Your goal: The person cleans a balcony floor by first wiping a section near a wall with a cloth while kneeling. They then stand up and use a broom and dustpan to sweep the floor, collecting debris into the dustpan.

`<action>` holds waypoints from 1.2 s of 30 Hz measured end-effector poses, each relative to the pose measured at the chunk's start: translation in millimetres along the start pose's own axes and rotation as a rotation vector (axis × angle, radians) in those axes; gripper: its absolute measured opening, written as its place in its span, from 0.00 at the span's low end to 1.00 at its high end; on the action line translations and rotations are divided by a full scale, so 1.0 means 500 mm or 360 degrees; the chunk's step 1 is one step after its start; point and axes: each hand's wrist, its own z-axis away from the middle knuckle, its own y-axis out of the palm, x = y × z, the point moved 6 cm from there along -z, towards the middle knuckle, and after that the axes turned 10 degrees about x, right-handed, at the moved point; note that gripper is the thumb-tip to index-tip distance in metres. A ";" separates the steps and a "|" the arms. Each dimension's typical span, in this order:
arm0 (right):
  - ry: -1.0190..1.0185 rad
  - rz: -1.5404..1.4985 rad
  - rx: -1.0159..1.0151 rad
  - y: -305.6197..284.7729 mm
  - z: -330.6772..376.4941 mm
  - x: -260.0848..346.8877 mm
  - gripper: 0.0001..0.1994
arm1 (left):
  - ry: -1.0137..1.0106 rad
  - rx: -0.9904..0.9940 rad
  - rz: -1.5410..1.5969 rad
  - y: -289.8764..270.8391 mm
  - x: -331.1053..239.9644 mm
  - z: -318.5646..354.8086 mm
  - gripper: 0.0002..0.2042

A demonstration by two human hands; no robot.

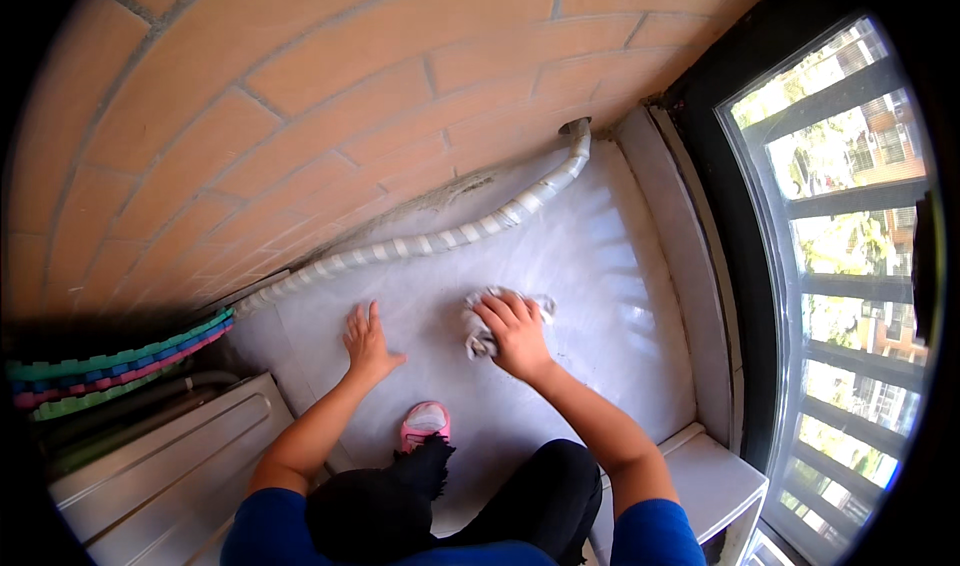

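White cloth (480, 341) bunched under right hand (515, 331), no clear axis

The cloth (483, 341) is grey-white on a pale grey floor (600, 296). The hose (440, 239) has white and grey spiral stripes. The wall (330, 76) is orange brick. Pink shoe (426, 423), blue sleeves (655, 536), black trousers (545, 491).

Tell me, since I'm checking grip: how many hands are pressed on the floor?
2. The left hand lies flat on the pale floor; the right hand presses a crumpled cloth beside it.
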 end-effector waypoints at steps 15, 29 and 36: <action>-0.0206 0.0131 0.0264 0.120 0.172 0.009 0.23 | 0.0023 -0.0072 -0.0340 0.038 0.019 -0.005 0.63; 0.0456 0.0167 -0.0416 -0.089 0.074 -0.287 0.26 | 0.0111 -0.0102 -0.0310 0.044 0.022 -0.015 0.64; 0.0092 -0.0150 0.0410 0.090 0.218 -0.024 0.25 | 0.0034 -0.0090 -0.0344 0.039 0.043 -0.016 0.65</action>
